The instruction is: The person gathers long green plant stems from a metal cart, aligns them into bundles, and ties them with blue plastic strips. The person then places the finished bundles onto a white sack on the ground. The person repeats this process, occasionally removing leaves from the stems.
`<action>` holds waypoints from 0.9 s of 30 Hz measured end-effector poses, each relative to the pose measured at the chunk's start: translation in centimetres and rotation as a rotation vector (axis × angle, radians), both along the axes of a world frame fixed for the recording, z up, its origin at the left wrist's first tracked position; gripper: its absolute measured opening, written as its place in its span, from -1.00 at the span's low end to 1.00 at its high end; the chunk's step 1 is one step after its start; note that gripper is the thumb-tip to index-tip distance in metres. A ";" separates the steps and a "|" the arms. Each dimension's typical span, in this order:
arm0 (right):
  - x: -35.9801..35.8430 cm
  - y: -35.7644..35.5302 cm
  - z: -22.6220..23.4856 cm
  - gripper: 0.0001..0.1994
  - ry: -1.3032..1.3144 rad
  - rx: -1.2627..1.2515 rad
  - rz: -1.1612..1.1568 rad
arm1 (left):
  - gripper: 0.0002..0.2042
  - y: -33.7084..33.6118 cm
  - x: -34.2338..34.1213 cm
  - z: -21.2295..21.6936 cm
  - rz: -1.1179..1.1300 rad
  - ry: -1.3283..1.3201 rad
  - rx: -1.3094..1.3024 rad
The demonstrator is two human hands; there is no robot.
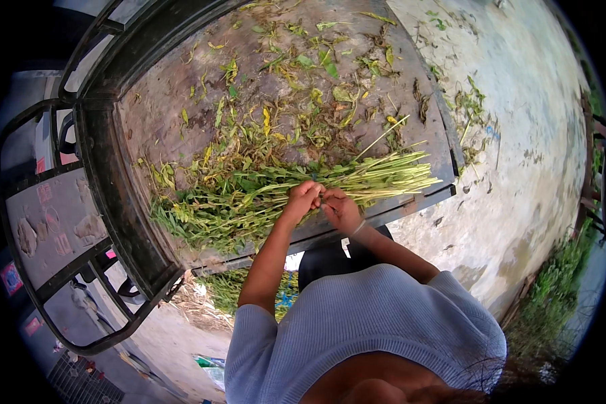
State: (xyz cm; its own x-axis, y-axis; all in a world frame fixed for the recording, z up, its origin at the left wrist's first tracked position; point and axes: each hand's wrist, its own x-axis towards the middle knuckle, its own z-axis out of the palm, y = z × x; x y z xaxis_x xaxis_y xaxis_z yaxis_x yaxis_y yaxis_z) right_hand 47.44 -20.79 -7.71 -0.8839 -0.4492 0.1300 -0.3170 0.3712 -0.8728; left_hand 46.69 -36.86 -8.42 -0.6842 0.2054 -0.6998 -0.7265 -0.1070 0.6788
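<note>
A long bundle of green leafy stalks lies across a truck-like bed, leaves to the left and pale bare stems to the right. My left hand is closed at the near side of the bundle's middle, its fingers bent inward. Right beside it, almost touching, my right hand is closed too, fingertips pinched toward the left hand. Both hands rest against the stalks. Whatever thin thing lies between the fingers is too small to make out.
Loose green and yellow leaves litter the worn bed. A black metal frame edges its left side. More green stalks lie on the ground below the near edge. Pale concrete stretches to the right, with grass beyond.
</note>
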 end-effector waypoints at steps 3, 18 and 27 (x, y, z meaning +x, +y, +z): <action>-0.7 -2.1 1.7 -0.90 -0.361 -0.461 -0.185 | -0.75 0.9 0.7 -0.2 0.593 -0.051 0.355; 3.7 0.4 -3.9 -0.77 -0.210 0.492 0.127 | -0.68 2.9 -0.8 -3.6 0.603 -0.188 -0.119; 1.2 -0.7 -2.2 -0.66 -0.433 0.589 0.101 | -0.86 3.0 3.9 1.9 -0.151 0.934 -0.958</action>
State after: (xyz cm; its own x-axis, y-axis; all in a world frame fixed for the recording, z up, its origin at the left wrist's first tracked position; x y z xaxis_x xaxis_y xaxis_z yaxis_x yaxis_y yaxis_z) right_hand 48.63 -21.48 -9.96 -0.7521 -0.4184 -0.5091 -0.0466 0.8044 -0.5923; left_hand 50.62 -33.87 -6.56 -0.9945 0.0169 0.1030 0.0832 0.7243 0.6844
